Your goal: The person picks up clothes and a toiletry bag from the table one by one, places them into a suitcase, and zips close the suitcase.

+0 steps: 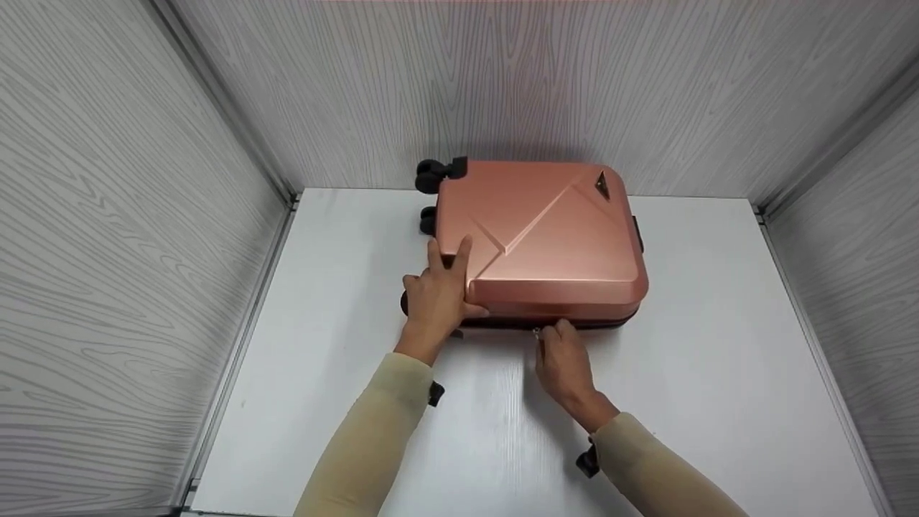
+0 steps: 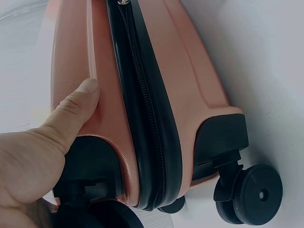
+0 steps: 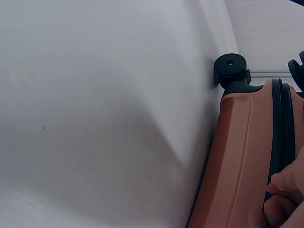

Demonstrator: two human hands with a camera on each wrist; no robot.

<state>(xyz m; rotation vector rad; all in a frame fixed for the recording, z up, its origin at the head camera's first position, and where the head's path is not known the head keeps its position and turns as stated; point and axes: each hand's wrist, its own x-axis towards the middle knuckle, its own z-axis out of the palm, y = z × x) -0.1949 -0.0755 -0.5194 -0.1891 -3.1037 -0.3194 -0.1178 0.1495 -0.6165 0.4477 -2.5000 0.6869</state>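
Observation:
A rose-pink hard-shell suitcase (image 1: 546,222) lies flat, its black wheels (image 1: 429,177) towards the left. Spread over its near left corner, my left hand (image 1: 434,291) rests with fingers on the top shell. The left wrist view has that thumb (image 2: 76,107) against the pink side, beside the black zipper (image 2: 142,95). At the near side, my right hand (image 1: 565,362) pinches the zipper pull with curled fingers. A metal slider (image 1: 536,332) shows just left of those fingers. In the right wrist view the fingertips (image 3: 285,183) mostly hide the pull.
The suitcase lies on a white tabletop (image 1: 323,402), close to a grey wood-grain back panel (image 1: 359,93). Similar panels rise at left and right. A black side handle (image 1: 638,235) sits on the suitcase's right end. Small black devices (image 1: 587,461) are strapped at both wrists.

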